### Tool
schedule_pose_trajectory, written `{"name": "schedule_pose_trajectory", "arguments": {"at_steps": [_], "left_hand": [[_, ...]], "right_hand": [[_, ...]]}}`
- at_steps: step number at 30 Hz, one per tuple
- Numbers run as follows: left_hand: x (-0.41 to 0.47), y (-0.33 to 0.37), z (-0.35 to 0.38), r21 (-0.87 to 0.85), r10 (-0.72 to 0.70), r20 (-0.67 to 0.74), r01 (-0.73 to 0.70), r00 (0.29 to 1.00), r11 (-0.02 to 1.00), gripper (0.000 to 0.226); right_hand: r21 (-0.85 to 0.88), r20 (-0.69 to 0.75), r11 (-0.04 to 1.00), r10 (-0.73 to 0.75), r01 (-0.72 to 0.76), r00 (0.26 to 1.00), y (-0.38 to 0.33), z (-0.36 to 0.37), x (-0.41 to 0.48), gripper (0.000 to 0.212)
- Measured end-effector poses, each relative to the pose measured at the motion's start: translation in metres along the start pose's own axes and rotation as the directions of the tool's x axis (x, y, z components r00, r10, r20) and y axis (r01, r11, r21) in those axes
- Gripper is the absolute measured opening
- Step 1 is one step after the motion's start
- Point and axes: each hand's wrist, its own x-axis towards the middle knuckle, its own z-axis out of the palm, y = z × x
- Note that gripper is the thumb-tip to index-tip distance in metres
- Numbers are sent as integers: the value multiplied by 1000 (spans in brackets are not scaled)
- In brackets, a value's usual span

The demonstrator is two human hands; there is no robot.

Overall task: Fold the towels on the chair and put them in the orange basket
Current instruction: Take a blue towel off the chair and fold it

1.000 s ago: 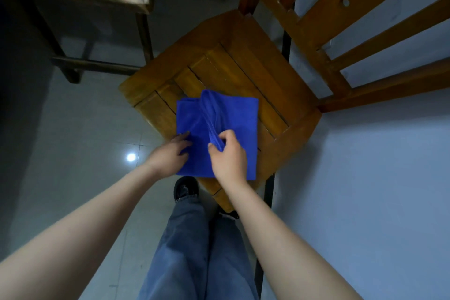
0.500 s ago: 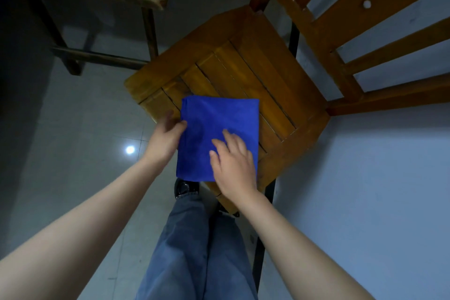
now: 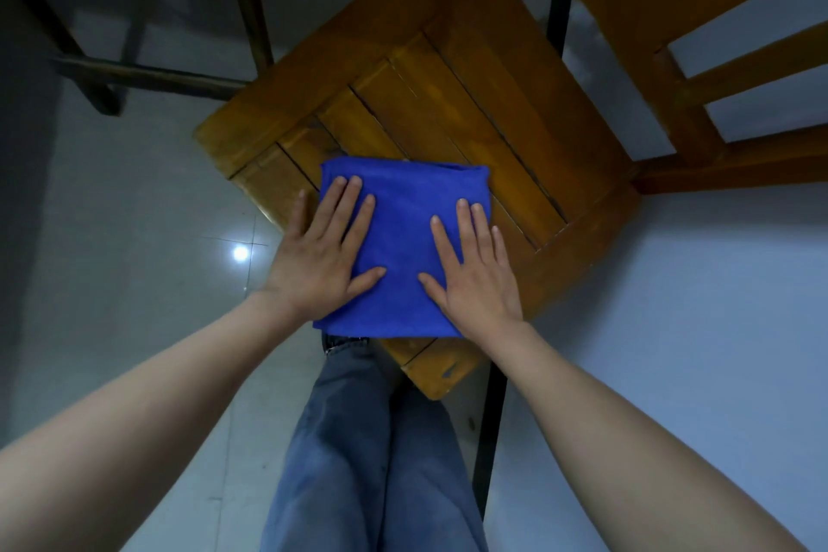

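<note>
floor (image 3: 112, 260): pale tiles, left half of the frame, with a bright light spot on them.
chair (image 3: 470, 103): wooden, slatted seat at frame centre, turned corner-on to the person; backrest runs to the upper right.
frame legs (image 3: 148, 76): dark wooden legs and a crossbar, upper left; can't tell what they belong to.
jeans (image 3: 372, 439): person's legs, bottom centre, just below the near corner of the seat.
towel (image 3: 403, 238): blue, folded into a compact flat block, lying on the near part of the seat. Its lower left corner reaches past the seat edge.
left hand (image 3: 320, 255): flat and wide, fingers straight and spread, pressing the towel's left side. Little finger lies off the cloth, over the wood. Grips nothing.
right hand (image 3: 475, 278): same, palm down, fingers straight, pressing the right side, outer finger at the towel's right edge. Grips nothing.
progress: folding of this towel looks done or nearly so; I read this as the flattening step. Left: pick it up and put it in the orange basket, which is not in view. No other towels visible, so the count left is unknown.
towel axis: nearly square. The slight long axis runs bottom-to-top of the frame, away from the person. Edges sit square to the frame and diagonal to the slats. Far edge looks thicker, probably the fold.
</note>
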Motion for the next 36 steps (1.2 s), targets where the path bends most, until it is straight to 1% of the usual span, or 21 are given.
{"name": "schedule_pose_trajectory", "arguments": {"at_steps": [3, 6, 8, 9, 10, 11, 12, 13, 14, 16, 19, 21, 22, 24, 26, 28, 30, 31, 32, 34, 36], "left_hand": [[2, -2, 7, -26, 4, 15, -4, 1000, 1000, 81], [2, 1, 1, -61, -26, 53, 29, 998, 998, 82], [0, 6, -12, -72, -58, 33, 60, 998, 996, 81], [-4, 12, -18, -58, -42, -21, 41, 999, 998, 80], [-9, 18, -22, -21, 14, -83, -16, 996, 1000, 79], [-17, 25, -20, 25, 96, -133, -94, 986, 995, 80], [-28, 33, -16, 60, 172, -143, -165, 975, 985, 85], [-41, 40, -10, 78, 212, -116, -203, 970, 976, 92], [-53, 47, -2, 89, 210, -72, -204, 975, 975, 100], [-72, 58, 12, 103, 150, -13, -148, 989, 984, 106], [-89, 73, 23, 93, 123, -16, -121, 992, 988, 106], [-98, 81, 25, 99, 139, -29, -135, 990, 986, 96], [-102, 83, 25, 97, 139, -40, -135, 990, 986, 85], [-104, 85, 25, 67, 116, -45, -113, 992, 991, 68], [-103, 88, 22, 36, 118, -28, -117, 993, 993, 61], [-99, 89, 18, 35, 154, -37, -153, 987, 988, 61], [-95, 86, 14, 15, 182, -29, -182, 983, 983, 70], [-94, 85, 11, 5, 206, -30, -206, 978, 979, 67], [-95, 84, 7, 4, 236, -39, -236, 971, 972, 59], [-95, 81, -1, -7, 265, -41, -265, 963, 964, 47], [-95, 79, -9, -9, 274, -32, -275, 961, 962, 45]], "right_hand": [[5, 3, 1000, -17, 17, 1000, -2, -2, 2, 66], [31, 92, 999, -41, 38, 995, -1, -9, -1, 66], [-6, 21, 1000, -29, 29, 999, -2, -14, -7, 65], [-26, -7, 999, -31, 31, 999, -4, -14, -11, 64], [-35, -13, 998, -48, 48, 999, -4, -15, -15, 65], [-43, -8, 996, -81, 80, 997, -3, -12, -21, 65], [-44, 12, 992, -116, 116, 993, -2, -7, -29, 65], [-35, 22, 989, -141, 142, 990, -2, -2, -39, 64], [-23, 26, 988, -154, 154, 988, -3, 2, -48, 64], [-1, 28, 991, -134, 134, 991, -8, 14, -64, 62], [15, -15, 995, -101, 102, 995, -19, 25, -86, 60], [15, -72, 995, -95, 97, 993, -25, 35, -104, 57], [19, -93, 995, -92, 94, 991, -27, 40, -113, 60], [32, -100, 995, -87, 91, 991, -31, 46, -129, 79], [20, -59, 997, -75, 76, 995, -35, 48, -138, 99], [13, -23, 999, -52, 52, 998, -38, 46, -139, 105], [5, -4, 1000, -28, 28, 1000, -38, 44, -134, 97], [3, -8, 1000, -24, 24, 1000, -37, 43, -132, 90], [5, -35, 1000, -30, 30, 999, -36, 41, -132, 83], [27, -120, 998, -57, 61, 991, -34, 38, -134, 67], [59, -255, 994, -73, 91, 964, -28, 33, -136, 53]]}}
